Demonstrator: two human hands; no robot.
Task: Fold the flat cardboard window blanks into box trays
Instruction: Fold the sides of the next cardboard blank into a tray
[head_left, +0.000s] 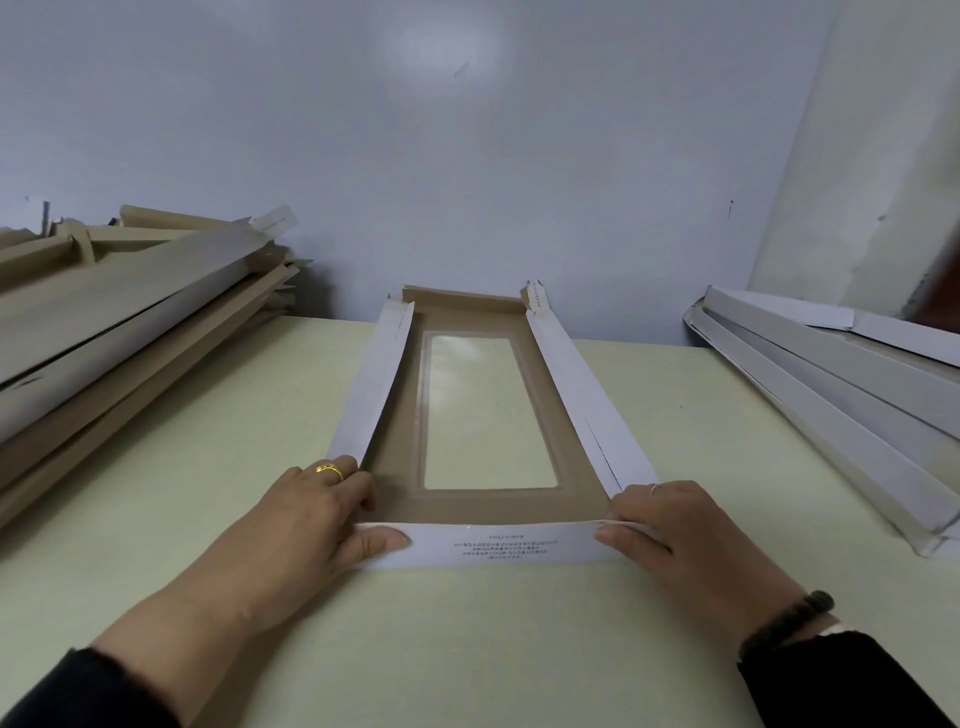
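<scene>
Window blank (483, 415) lies mid-table (208, 467), long side flaps raised. Left hand (317, 514) and right hand (691, 535) each pinch a near corner, thumbs on the printed end flap (498, 545). Folded trays (119, 322) stacked left, flat blanks (841, 395) right.

A pale yellow-green table (675, 467) is seen below a light grey-blue wall (467, 156). The tray (400, 467) is brown inside and white on its raised flaps, with small dark print (too small to be read) on the near flap (498, 543); its window (483, 415) is clear and glossy. Brown and white are mixed in the stack of folded trays (130, 322), while the pile of flat blanks (831, 395) is shown in white and grey. A gold ring (330, 470) is worn on the left hand (311, 519), a thin silver ring (655, 487) on the right hand (691, 540), with a dark beaded bracelet (789, 621) and black sleeves (841, 680).
</scene>
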